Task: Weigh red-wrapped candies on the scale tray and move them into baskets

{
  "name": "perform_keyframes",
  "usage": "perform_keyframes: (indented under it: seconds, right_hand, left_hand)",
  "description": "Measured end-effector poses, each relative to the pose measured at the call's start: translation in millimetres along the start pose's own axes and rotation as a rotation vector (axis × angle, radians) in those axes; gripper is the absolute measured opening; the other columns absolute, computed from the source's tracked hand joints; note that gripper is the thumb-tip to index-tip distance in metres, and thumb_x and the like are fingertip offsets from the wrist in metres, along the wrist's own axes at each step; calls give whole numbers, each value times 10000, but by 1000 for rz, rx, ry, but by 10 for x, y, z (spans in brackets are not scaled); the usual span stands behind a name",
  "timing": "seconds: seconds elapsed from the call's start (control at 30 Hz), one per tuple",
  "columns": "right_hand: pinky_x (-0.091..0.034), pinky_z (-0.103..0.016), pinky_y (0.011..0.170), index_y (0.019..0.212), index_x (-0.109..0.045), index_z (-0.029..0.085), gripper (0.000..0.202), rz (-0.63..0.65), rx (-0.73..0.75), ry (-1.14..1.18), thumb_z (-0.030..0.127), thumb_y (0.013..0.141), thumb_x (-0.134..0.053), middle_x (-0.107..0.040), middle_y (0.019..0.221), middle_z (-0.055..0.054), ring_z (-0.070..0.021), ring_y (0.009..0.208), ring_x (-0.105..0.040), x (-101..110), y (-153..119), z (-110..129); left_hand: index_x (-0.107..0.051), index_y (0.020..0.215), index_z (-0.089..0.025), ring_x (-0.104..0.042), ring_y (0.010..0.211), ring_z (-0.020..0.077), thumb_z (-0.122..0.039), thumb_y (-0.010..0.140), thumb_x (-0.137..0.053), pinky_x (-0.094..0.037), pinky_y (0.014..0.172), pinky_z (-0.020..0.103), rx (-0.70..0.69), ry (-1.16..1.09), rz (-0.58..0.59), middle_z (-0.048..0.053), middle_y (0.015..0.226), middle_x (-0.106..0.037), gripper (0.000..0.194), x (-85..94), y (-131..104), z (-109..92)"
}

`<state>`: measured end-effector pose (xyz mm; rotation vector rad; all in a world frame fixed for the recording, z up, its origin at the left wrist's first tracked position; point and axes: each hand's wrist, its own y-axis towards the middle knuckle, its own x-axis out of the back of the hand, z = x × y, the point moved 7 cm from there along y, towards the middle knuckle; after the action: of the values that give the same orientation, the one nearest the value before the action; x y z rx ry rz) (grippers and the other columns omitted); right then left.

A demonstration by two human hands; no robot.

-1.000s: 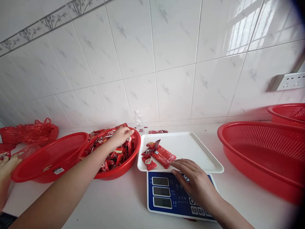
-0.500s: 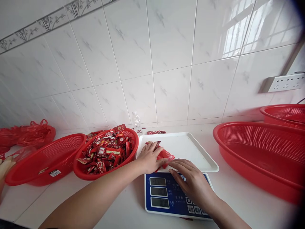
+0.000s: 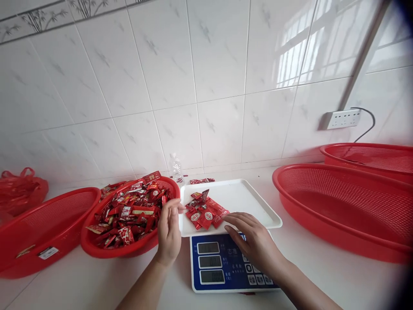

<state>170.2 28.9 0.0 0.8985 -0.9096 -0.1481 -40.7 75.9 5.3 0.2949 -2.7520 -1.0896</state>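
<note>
A small pile of red candy packets (image 3: pixel 206 214) lies on the left part of the white tray (image 3: pixel 254 202) of a digital scale (image 3: pixel 209 284). My left hand (image 3: pixel 170 234) is raised between the basket of packets and the tray, palm facing the pile, fingers extended with nothing in them. Over the scale's blue panel, my right hand (image 3: pixel 256 239) stretches its fingers leftward, the tips by the pile's right edge. Whether they touch a packet I cannot tell. Part of the keypad is hidden under this hand. A red basket (image 3: pixel 88 234) full of similar packets stands at left.
Another red basket (image 3: pixel 72 215) stands farther left, beside red plastic bags (image 3: pixel 22 189). Two large red baskets, one nearer (image 3: pixel 300 224) and one behind (image 3: pixel 371 148), occupy the right. Near the tiled wall are a clear bottle (image 3: pixel 176 165) and a packet strip (image 3: pixel 201 181).
My left hand has lifted off the packets and moved left, uncovering the pile on the tray. My right hand stays over the scale. The view has turned somewhat to the right.
</note>
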Motion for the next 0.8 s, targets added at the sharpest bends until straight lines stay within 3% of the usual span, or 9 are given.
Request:
perform_keyframes:
  seconds: [0.1,0.17,0.3,0.47,0.6,0.7,0.8]
  right_hand:
    - [-529,-414,834,1104,-628,216,260,106,-152,-85,261,925,-445,-704,1095,-89,-250,1012,-655,-82,49,-149]
    - [-514,-422,847,1168,-607,215,312,242,-310,-115,312,920,-444,-677,1164,-102,-270,1057,-636,-164,102,-266]
    - [-490,-450,796,1255,-556,199,416,430,-498,-128,410,923,-420,-683,1131,-143,-324,1009,-644,-296,259,-349]
    - [-456,-423,817,1190,-572,221,408,444,-477,-76,420,833,-574,-690,1060,-124,-315,991,-631,-462,473,-314]
    - [-470,-384,812,1091,-578,196,305,394,-472,31,271,797,-602,-663,1029,-105,-254,939,-632,-525,527,-373]
    - [-503,-358,780,1008,-588,217,222,338,-476,128,224,785,-588,-660,997,-68,-212,893,-640,-438,519,-464]
    - [-551,-326,622,963,-569,205,161,275,-521,223,280,822,-544,-679,910,-63,-178,723,-664,-194,476,-638]
  left_hand:
    - [-573,1032,-182,-619,811,154,-372,969,-392,-516,758,285,-70,33,15,50,860,-637,270,42,-177,115]
    - [-575,1035,-182,-622,844,162,-334,969,-394,-513,780,293,-116,64,49,59,891,-644,246,13,-228,166]
    - [-567,1075,-184,-631,884,177,-293,964,-394,-518,800,314,-170,86,105,72,926,-651,233,-42,-226,194]
    - [-561,1087,-188,-635,885,175,-264,957,-406,-521,787,306,-180,107,93,74,949,-654,216,-8,-193,184]
    - [-555,1100,-193,-631,895,176,-248,956,-404,-519,806,319,-191,116,108,75,959,-651,215,-3,-192,189]
    - [-552,1107,-198,-626,911,180,-236,957,-400,-518,812,327,-195,106,124,77,966,-643,217,-9,-196,197]
    - [-550,1111,-200,-627,896,178,-228,956,-403,-522,796,321,-197,97,124,77,965,-638,216,-7,-194,194]
